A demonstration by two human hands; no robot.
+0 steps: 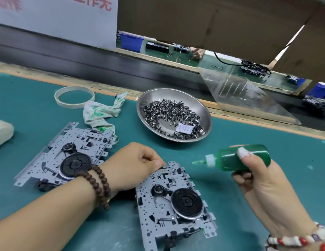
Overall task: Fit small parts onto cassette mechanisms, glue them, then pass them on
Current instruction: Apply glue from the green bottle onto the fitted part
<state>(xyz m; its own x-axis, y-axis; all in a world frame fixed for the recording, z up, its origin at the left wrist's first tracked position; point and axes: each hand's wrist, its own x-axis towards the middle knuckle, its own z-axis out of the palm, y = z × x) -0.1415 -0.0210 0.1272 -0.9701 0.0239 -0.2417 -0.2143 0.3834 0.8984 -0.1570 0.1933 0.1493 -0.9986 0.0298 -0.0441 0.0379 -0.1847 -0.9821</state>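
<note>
Two grey metal cassette mechanisms lie on the green mat. The near mechanism [174, 201] sits in front of me, its black flywheel facing up. My left hand [132, 165] grips its top left corner with curled fingers. The other mechanism [67, 154] lies to the left, partly behind my left wrist. My right hand [256, 176] holds a green glue bottle [238, 157] on its side, its nozzle pointing left above the mat, a short way right of the near mechanism's top edge. A steel bowl [152, 98] behind holds several small metal parts.
A stained white cloth [102, 111] and a ring of tape [74, 96] lie at the back left. A clear plastic guard [248, 95] stands beyond the bowl by a dark conveyor [85, 58]. A cream block [2, 131] sits at the left edge.
</note>
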